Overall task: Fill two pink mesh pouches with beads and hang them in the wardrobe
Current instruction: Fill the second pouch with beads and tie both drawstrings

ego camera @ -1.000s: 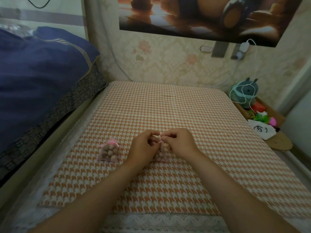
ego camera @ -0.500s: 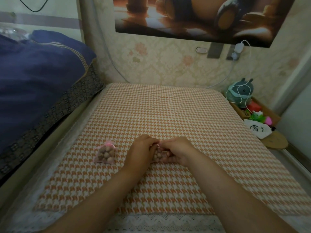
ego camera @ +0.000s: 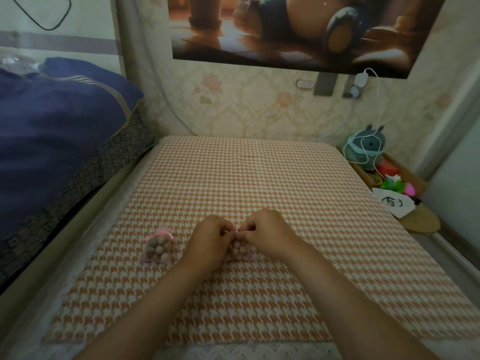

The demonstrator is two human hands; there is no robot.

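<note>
Two pink mesh pouches full of brownish beads lie on the orange houndstooth cloth. One pouch sits alone, closed at its top, to the left of my hands. The second pouch lies between my hands. My left hand and my right hand both pinch the pouch's top edge or drawstring, fingertips nearly touching above the beads. My hands hide most of its neck.
A dark blue quilt is piled on the bed at the left. At the right stand a grey plush toy wrapped in a white cable, bright small items and a white cloth on a wooden tray. The wallpapered wall is behind.
My hands dropped onto the second pouch, then drew up again to pinch its top. The left pouch has not moved.
</note>
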